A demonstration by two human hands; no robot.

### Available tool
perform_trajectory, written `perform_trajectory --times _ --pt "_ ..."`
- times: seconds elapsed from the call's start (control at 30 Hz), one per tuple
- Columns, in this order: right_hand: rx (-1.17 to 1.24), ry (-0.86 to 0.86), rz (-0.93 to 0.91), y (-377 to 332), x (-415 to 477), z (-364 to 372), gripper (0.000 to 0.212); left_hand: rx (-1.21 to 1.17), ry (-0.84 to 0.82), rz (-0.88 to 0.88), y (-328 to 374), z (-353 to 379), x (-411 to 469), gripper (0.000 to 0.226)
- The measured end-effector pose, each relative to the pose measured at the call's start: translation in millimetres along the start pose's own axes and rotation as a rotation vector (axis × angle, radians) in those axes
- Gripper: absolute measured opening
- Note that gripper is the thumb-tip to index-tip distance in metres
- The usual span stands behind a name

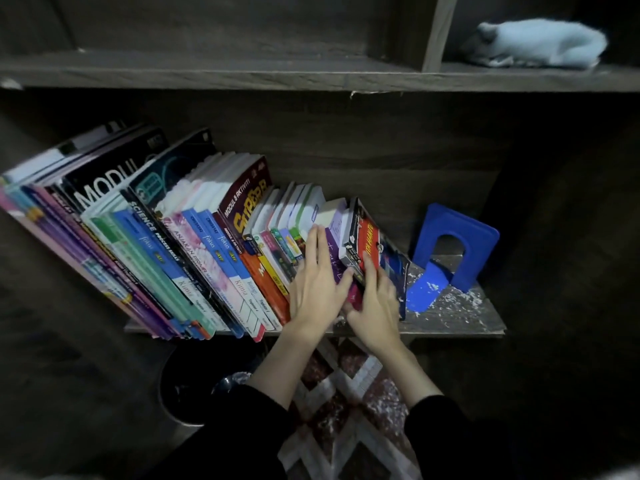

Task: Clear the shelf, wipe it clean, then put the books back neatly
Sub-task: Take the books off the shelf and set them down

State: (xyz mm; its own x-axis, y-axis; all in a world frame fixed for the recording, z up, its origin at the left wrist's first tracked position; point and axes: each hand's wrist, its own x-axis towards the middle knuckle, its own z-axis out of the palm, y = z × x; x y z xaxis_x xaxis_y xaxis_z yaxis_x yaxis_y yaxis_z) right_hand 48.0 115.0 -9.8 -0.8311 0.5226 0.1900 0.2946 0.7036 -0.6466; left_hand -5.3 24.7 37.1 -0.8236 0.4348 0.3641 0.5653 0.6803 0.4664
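Note:
A long row of books (194, 244) leans leftward on the dark wooden shelf (460, 320). At the row's right end stand a purple book (334, 244) and a red-and-black book (367, 240). My left hand (317, 285) lies flat, fingers apart, against the spines just left of the purple book. My right hand (375, 299) grips the lower edge of the red-and-black book, fingers along its spine. A blue bookend (457, 244) stands upright to the right of the books, apart from them.
White flecks cover the bare right part of the shelf around the bookend. A pale blue cloth (540, 43) lies in the upper right compartment. Below the shelf are a dark round bin (183, 382) and a patterned mat (346, 410).

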Motion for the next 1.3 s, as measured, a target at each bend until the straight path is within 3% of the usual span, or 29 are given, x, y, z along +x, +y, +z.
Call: perform_trajectory --times 0.1,0.23,0.37,0.47,0.6,0.97,1.13,1.23,1.3 --pt "-0.113 0.003 -0.034 4.6 -1.9 5.4 0.099 -0.007 0.130 0.009 1.3 2.0 1.9 0.076" --pt "-0.062 0.055 -0.066 13.9 0.1 6.4 0.102 -0.064 0.258 0.069 -0.4 8.3 2.0 0.059" --pt "0.052 0.116 -0.085 28.2 0.9 8.0 0.095 -0.373 0.237 0.039 5.9 20.2 1.7 0.055" --pt "0.118 0.169 -0.099 34.1 0.7 10.1 0.087 -0.510 0.157 -0.023 13.9 29.3 -3.5 0.067" --pt "0.133 0.187 -0.123 38.1 1.0 11.7 0.080 -0.457 0.061 -0.099 26.8 38.1 -7.8 0.084" --pt "0.305 0.121 -0.171 52.5 -7.1 14.1 0.077 -0.373 0.202 -0.283 41.9 58.4 5.6 0.059" --pt "0.241 0.107 -0.300 58.6 -17.2 9.8 0.085 -0.436 0.271 -0.136 37.6 50.6 -4.1 0.055" --pt "0.233 0.100 -0.387 49.2 -33.3 -7.7 0.062 -0.467 0.291 -0.064 30.3 20.7 -16.5 0.056" --pt "0.278 0.126 -0.373 37.7 -36.2 -31.2 0.053 -0.621 0.245 -0.042 23.1 -10.1 -22.7 0.055"
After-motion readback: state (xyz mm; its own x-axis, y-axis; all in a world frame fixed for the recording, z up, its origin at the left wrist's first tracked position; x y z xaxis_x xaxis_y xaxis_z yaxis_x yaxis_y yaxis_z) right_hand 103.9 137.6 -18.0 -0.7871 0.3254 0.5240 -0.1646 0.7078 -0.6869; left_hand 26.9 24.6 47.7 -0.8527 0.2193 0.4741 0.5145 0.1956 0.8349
